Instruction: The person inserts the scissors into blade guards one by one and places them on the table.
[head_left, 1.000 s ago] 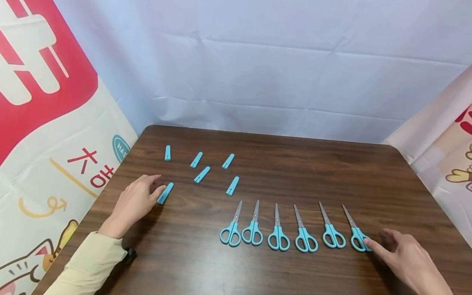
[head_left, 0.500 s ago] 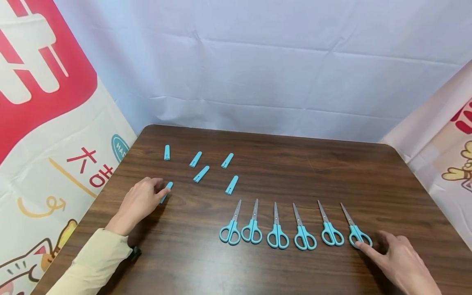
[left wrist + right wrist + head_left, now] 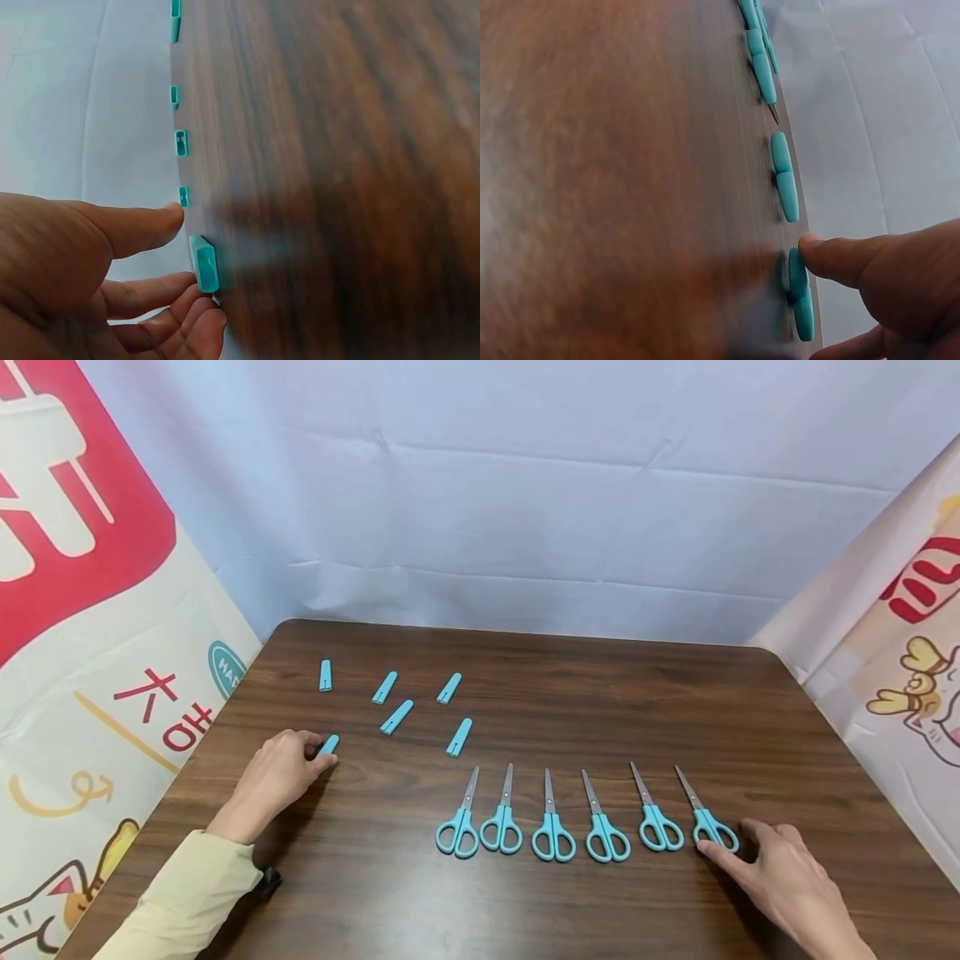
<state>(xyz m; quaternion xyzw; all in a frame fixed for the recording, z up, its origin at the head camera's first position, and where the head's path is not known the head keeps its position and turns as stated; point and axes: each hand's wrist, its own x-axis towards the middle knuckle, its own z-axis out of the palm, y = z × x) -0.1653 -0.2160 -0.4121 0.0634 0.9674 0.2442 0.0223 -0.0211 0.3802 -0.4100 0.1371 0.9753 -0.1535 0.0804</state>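
Note:
Several teal-handled scissors lie in a row on the brown table (image 3: 600, 710), blades pointing away. My right hand (image 3: 731, 841) rests flat beside the rightmost scissors (image 3: 705, 827), its index fingertip touching the handle loop. The right wrist view shows that fingertip (image 3: 814, 247) against the handle (image 3: 799, 292). At the left, my left hand (image 3: 315, 758) curls over the near end of a small teal blade cap (image 3: 328, 744). In the left wrist view the cap (image 3: 204, 262) sits between thumb and curled fingers (image 3: 191, 289).
Several more teal caps (image 3: 395, 717) lie scattered at the table's back left. A printed banner (image 3: 90, 610) hangs at the left, another (image 3: 900, 635) at the right, and a white cloth (image 3: 525, 510) behind. The table's left edge is close to my left hand.
My left hand has closed further over the cap, hiding more of it. My right index finger has slid up against the rightmost scissors' handle.

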